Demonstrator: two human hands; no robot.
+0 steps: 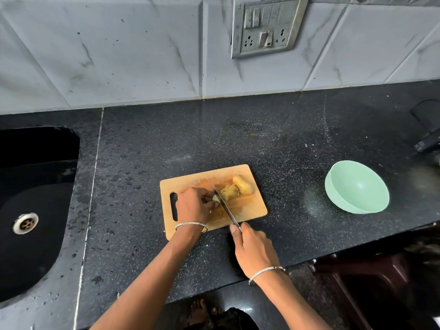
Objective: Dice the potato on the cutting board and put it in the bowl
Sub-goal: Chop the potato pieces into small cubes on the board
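A wooden cutting board [188,181] lies on the black counter. On its right part sit two brown potato pieces [242,185], touching each other. My left hand [194,204] grips a pale potato piece [216,198] on the board, fingers curled over it. My right hand [252,248] holds the knife [226,208] by its handle, forefinger along the spine. The blade runs diagonally across the board, pressed against the held piece beside my left fingertips. A mint green bowl [357,186] stands to the right of the board, with nothing visible inside.
A black sink [35,198] with a metal drain is set into the counter at the left. A tiled wall with a switch plate [266,26] stands behind. Dark objects [428,139] lie at the far right. The counter's front edge runs just below my right wrist.
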